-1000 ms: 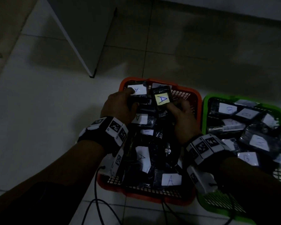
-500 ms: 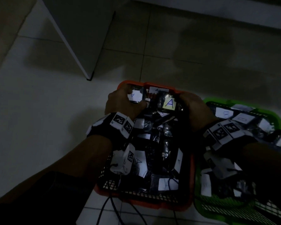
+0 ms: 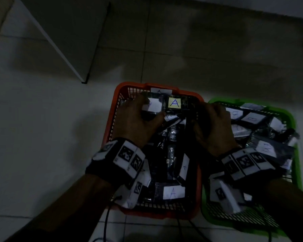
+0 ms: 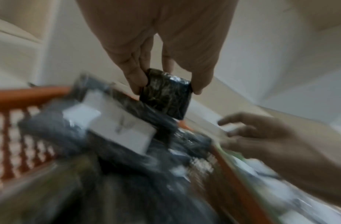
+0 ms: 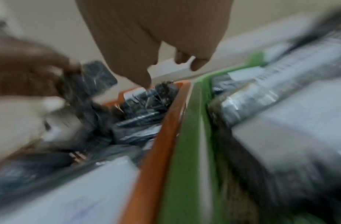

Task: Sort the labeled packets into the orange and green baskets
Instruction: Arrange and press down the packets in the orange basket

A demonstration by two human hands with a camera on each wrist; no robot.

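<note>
The orange basket [image 3: 117,103] is full of black packets with white "A" labels, one of them near its front [image 3: 173,193]. My left hand [image 3: 147,110] hovers over the basket's far left corner. It pinches a small black packet [image 4: 166,94] between thumb and fingers; the packet's white label [image 3: 153,105] shows in the head view. Beside it, a packet with a lit "A" label [image 3: 174,103] lies at the far rim. My right hand [image 3: 211,117] hangs empty with loose fingers over the seam between the orange and green baskets [image 3: 291,119]. The green one holds "B" packets [image 3: 254,118].
Both baskets stand side by side on a pale tiled floor [image 3: 42,137]. A white cabinet corner [image 3: 84,79] stands on the floor beyond the orange basket, to the left. Black cables [image 3: 106,222] trail from my wrists across the floor in front.
My right hand has let go of the lit "A" packet, which now lies at the orange basket's far rim, and has drifted right. The left hand still pinches its packet.
</note>
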